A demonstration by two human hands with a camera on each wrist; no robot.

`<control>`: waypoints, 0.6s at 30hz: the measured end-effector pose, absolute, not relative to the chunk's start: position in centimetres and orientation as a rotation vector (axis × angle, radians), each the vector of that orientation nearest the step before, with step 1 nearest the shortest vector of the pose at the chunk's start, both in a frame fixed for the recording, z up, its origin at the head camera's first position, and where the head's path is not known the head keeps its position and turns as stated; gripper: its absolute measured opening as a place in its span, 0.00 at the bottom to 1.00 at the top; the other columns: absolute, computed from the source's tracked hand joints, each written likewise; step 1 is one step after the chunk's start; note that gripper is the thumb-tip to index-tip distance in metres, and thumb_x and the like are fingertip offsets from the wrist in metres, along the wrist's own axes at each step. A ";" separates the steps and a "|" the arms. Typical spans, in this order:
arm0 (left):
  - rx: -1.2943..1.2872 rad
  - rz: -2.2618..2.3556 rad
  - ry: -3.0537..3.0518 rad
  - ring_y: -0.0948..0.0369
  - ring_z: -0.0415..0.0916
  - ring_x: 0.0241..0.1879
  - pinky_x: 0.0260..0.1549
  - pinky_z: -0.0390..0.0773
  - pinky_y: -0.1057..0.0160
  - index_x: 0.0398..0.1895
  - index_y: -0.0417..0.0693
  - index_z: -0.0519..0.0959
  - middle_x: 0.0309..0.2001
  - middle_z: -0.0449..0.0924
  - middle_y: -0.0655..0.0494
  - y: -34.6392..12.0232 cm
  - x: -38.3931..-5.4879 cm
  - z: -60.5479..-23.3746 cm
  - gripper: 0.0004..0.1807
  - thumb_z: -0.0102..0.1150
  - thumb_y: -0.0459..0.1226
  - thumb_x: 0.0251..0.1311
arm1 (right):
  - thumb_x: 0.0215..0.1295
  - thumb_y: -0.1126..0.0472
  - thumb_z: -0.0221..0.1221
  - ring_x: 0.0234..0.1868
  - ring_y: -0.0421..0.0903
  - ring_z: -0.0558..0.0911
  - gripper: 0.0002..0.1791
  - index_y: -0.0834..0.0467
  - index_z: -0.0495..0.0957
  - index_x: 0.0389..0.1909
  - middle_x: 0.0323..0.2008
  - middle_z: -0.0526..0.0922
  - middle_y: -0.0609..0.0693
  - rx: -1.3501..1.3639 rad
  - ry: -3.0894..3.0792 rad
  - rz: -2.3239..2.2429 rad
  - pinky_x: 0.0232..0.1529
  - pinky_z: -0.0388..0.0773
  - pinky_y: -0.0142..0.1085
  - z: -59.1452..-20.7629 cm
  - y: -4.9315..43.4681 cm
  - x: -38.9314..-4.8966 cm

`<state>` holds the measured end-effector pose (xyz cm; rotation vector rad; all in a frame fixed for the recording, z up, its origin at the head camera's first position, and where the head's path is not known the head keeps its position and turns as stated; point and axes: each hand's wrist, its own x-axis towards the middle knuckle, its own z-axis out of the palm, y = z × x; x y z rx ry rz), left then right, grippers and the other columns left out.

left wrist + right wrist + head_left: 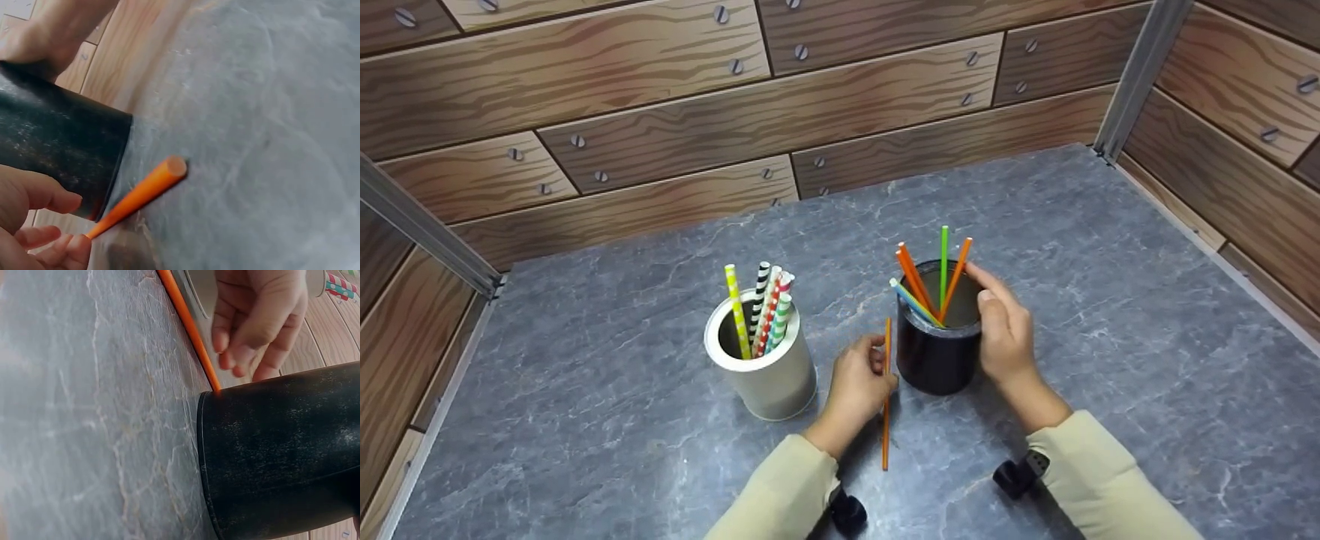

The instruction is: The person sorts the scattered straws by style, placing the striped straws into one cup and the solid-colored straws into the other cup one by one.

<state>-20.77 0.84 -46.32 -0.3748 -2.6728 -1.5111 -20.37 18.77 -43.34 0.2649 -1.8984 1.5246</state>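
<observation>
A single orange straw [886, 431] lies on the tabletop between two cups. Over it is my left hand [859, 381], thumb and fingers loosely bent. In the right wrist view, that hand [264, 320] appears just above the straw [191, 326], with nothing pinched. My right hand [1006, 337] grips the right side of an upright black cup [934, 367], near its rim; part of its fingers is hidden behind the cup. Orange, green and blue-yellow straws [944, 262] lean inside that cup. The left wrist view shows the straw's near end [169, 171] beside the cup's base [107, 163].
Left of my hands stands a white cup [780, 390] holding several patterned paper straws [736, 307]. The grey marbled table [585, 375] ends at wood-patterned panels [675, 142] at the back and sides, with metal posts [1140, 75] at the corners.
</observation>
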 end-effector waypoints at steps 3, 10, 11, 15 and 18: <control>-0.375 -1.467 -2.701 0.60 0.71 0.28 0.29 0.72 0.70 0.41 0.33 0.76 0.27 0.75 0.51 0.8 -21.0 -46.5 0.23 0.59 0.21 0.33 | 0.65 0.71 0.39 0.56 0.30 0.70 0.20 0.73 0.72 0.53 0.53 0.75 0.68 0.260 -1.908 1.520 0.60 0.64 0.24 -43.3 18.8 -20.4; -0.346 -1.426 -2.793 0.64 0.69 0.26 0.27 0.73 0.69 0.39 0.34 0.76 0.26 0.75 0.52 0.8 -21.3 -46.6 0.19 0.60 0.22 0.36 | 0.65 0.71 0.39 0.56 0.30 0.70 0.20 0.74 0.72 0.53 0.53 0.75 0.68 0.263 -1.915 1.517 0.60 0.64 0.24 -43.3 18.9 -20.4; -0.335 -1.422 -2.809 0.64 0.69 0.26 0.27 0.73 0.69 0.40 0.34 0.76 0.26 0.76 0.52 0.8 -21.3 -46.5 0.19 0.61 0.23 0.37 | 0.65 0.71 0.39 0.56 0.30 0.70 0.20 0.74 0.72 0.53 0.53 0.75 0.68 0.265 -1.915 1.518 0.60 0.65 0.24 -43.3 18.9 -20.4; -0.301 -1.360 -2.857 0.64 0.69 0.25 0.27 0.74 0.68 0.41 0.37 0.75 0.25 0.78 0.54 1.0 -21.4 -46.4 0.20 0.63 0.25 0.38 | 0.65 0.71 0.39 0.56 0.30 0.70 0.20 0.73 0.72 0.54 0.53 0.75 0.68 0.270 -1.922 1.518 0.60 0.65 0.24 -43.3 19.0 -20.4; -0.284 -1.315 -2.878 0.63 0.68 0.24 0.25 0.73 0.68 0.42 0.39 0.75 0.23 0.76 0.56 1.1 -21.4 -46.4 0.21 0.63 0.26 0.38 | 0.66 0.71 0.39 0.57 0.30 0.70 0.20 0.73 0.72 0.54 0.54 0.75 0.67 0.260 -1.933 1.516 0.60 0.65 0.23 -43.3 19.0 -20.3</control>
